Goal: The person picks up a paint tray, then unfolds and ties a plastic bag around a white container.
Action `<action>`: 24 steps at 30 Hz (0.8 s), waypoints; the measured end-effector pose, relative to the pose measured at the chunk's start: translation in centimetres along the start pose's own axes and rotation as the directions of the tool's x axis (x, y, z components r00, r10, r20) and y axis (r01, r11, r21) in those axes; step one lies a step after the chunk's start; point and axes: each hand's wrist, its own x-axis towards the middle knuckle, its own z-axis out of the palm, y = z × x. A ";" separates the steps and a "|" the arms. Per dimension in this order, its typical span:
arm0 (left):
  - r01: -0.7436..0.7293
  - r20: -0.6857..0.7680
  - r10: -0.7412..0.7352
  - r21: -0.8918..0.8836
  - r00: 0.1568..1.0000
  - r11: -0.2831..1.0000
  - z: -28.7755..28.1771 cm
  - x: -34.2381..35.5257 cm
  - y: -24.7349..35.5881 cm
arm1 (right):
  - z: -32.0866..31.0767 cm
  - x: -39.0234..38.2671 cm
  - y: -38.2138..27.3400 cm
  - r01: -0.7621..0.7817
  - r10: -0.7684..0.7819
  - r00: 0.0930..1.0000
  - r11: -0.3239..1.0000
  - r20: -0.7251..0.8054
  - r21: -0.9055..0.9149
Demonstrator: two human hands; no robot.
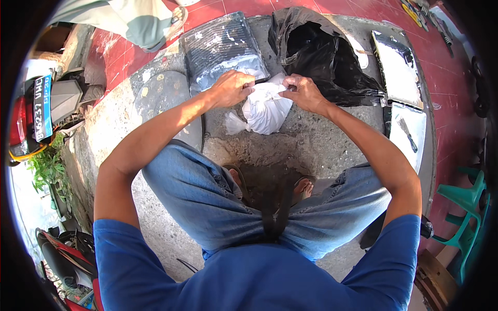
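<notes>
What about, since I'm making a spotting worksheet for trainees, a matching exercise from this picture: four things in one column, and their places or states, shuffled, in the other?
Things
1. White bundle
2. Black plastic bag
3. Dark-handled tool
4. Green plastic seat

Places or states
A. Lying on a white panel
B. Near the picture's right rim
C. Pinched by the left hand and the right hand
D. Crumpled, just beyond the right hand

Right pairs: 1-C, 2-D, 3-A, 4-B
</notes>
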 end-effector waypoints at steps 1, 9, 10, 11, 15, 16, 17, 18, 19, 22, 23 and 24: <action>-0.010 0.011 0.010 0.016 1.000 1.000 0.1 0.1 0.1 | -0.1 -0.1 0.2 0.000 0.000 1.000 1.000 0.001 -0.004; 0.210 -0.017 -0.210 0.005 0.978 0.978 0.4 -0.2 0.3 | -0.7 1.2 0.7 -0.005 0.008 0.997 0.999 0.074 -0.036; 0.214 -0.037 -0.215 -0.045 0.976 0.976 0.7 -0.7 0.2 | -0.4 1.0 0.7 0.045 -0.041 0.995 0.998 0.092 -0.047; 0.311 -0.005 -0.311 0.011 0.951 0.950 0.1 -0.4 1.1 | -0.6 0.9 0.3 0.065 -0.059 0.996 0.995 0.074 -0.078; 0.250 -0.041 -0.248 0.080 0.968 0.965 -0.9 1.2 2.3 | -2.3 0.2 -0.6 0.028 -0.025 0.998 0.998 0.052 -0.054; 0.214 -0.062 -0.210 0.067 0.976 0.975 -0.7 1.1 1.9 | -2.3 0.2 -0.7 0.007 -0.004 0.999 0.999 0.051 -0.041; 0.176 -0.088 -0.172 0.042 0.981 0.984 -0.4 1.0 1.4 | -2.1 0.5 -0.2 0.044 -0.038 0.996 0.997 0.078 -0.068; 0.179 -0.105 -0.174 0.040 0.979 0.983 -0.2 0.5 1.0 | -1.6 0.6 -0.2 0.049 -0.044 0.994 0.997 0.097 -0.052; 0.176 -0.091 -0.170 0.056 0.981 0.983 0.0 0.3 0.6 | -1.3 0.8 -0.1 0.053 -0.049 0.992 0.998 0.113 -0.037; 0.140 -0.097 -0.128 0.121 0.987 0.983 0.6 0.2 -0.5 | -1.0 1.0 -0.1 0.078 -0.072 0.990 0.996 0.122 -0.042; 0.105 -0.094 -0.090 0.174 0.992 0.979 0.7 0.4 -0.2 | -1.0 0.6 -0.3 0.051 -0.046 0.991 0.998 0.123 -0.044; 0.084 -0.088 -0.070 0.172 0.994 0.981 0.5 0.6 0.3 | -0.9 0.7 0.0 0.014 -0.010 0.994 0.999 0.107 -0.036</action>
